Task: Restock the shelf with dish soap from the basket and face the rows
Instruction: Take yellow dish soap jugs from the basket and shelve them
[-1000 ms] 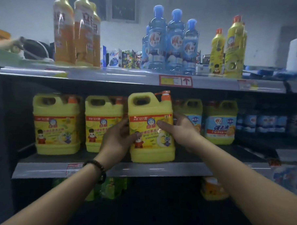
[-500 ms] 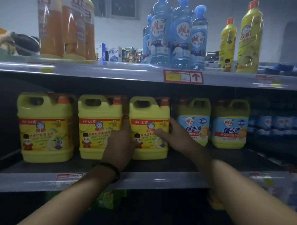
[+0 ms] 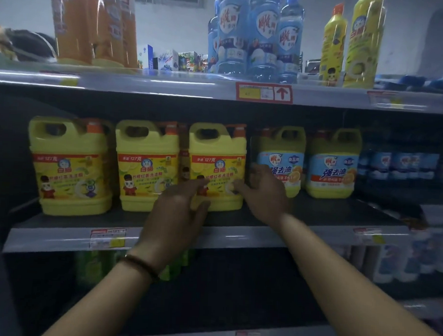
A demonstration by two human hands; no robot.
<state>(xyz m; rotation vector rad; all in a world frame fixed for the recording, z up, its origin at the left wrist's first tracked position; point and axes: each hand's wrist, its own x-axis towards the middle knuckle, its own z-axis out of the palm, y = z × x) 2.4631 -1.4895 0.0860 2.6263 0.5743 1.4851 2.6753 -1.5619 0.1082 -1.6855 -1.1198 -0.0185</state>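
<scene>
Three large yellow dish soap jugs with orange pump caps stand in a row on the middle shelf. The third yellow jug stands upright, label forward, in line with the second jug and the first jug. My left hand hovers in front of the third jug's lower left, fingers spread and relaxed. My right hand is at the jug's lower right, fingertips near its label, fingers loose. Neither hand grips the jug. The basket is out of view.
Two yellow jugs with blue labels stand right of the third jug, then dark blue bottles. The top shelf holds orange bottles, blue bottles and slim yellow bottles. Green packs sit on the shelf below.
The third yellow jug was pushed back from the shelf's front edge into line with its neighbours. Both hands have since come off it and drawn back slightly.
</scene>
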